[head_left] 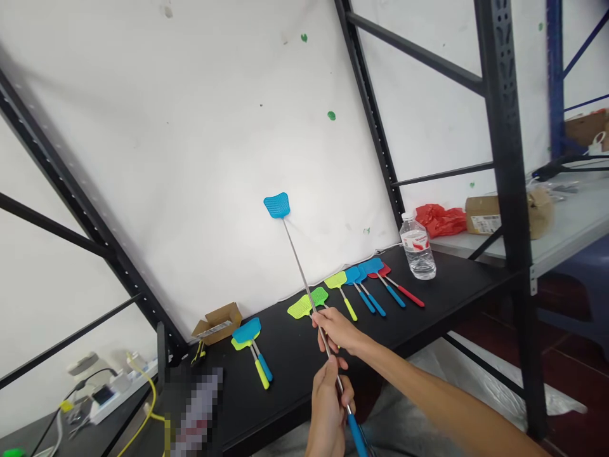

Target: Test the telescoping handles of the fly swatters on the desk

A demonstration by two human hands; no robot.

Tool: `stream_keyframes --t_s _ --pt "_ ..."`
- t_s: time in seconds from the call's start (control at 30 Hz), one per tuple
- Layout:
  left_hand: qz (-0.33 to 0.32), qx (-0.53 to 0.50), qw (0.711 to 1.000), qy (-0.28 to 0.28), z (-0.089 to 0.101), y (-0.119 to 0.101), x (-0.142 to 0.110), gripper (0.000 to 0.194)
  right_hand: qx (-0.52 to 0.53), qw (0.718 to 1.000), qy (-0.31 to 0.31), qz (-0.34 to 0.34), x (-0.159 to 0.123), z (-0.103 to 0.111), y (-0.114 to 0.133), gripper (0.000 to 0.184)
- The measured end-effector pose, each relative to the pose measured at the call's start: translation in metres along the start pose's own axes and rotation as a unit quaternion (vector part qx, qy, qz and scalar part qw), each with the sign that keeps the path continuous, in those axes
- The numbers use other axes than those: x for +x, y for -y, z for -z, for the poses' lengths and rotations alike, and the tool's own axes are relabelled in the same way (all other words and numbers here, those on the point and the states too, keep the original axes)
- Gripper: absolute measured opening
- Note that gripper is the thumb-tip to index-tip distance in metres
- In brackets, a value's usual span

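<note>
I hold a blue fly swatter with a long extended metal rod point(297, 260); its blue head point(277, 205) points up toward the white wall. My left hand point(328, 406) is wrapped round the rod just above the blue handle point(356, 435). My right hand point(335, 330) pinches the rod higher up. Beneath them on the black shelf point(295, 355) lie several collapsed swatters: a blue and yellow-green pair point(252, 346) at the left, green ones point(309, 303) in the middle, blue and red ones point(375, 282) to the right.
A clear water bottle point(417, 246) stands at the shelf's right end. A small open cardboard box point(217, 322) sits at the back left. Black rack uprights point(509, 178) frame the shelf. A red bag point(441, 219) and cardboard box point(485, 214) lie on a grey table. Cables and a power strip point(111, 393) lie lower left.
</note>
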State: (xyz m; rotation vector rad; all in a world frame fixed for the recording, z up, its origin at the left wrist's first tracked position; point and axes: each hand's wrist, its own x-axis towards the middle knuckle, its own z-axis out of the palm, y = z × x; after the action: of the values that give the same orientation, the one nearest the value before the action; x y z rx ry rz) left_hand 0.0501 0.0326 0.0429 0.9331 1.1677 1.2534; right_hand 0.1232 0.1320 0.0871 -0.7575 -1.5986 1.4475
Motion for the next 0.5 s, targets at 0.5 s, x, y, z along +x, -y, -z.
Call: stream_keyframes --t_s 0.5 --pt "-0.027 0.032 0.995 0.093 -0.016 0.005 -0.009 0.06 0.06 0.996 0.004 0.058 -0.029 0.017 0.003 0.042"
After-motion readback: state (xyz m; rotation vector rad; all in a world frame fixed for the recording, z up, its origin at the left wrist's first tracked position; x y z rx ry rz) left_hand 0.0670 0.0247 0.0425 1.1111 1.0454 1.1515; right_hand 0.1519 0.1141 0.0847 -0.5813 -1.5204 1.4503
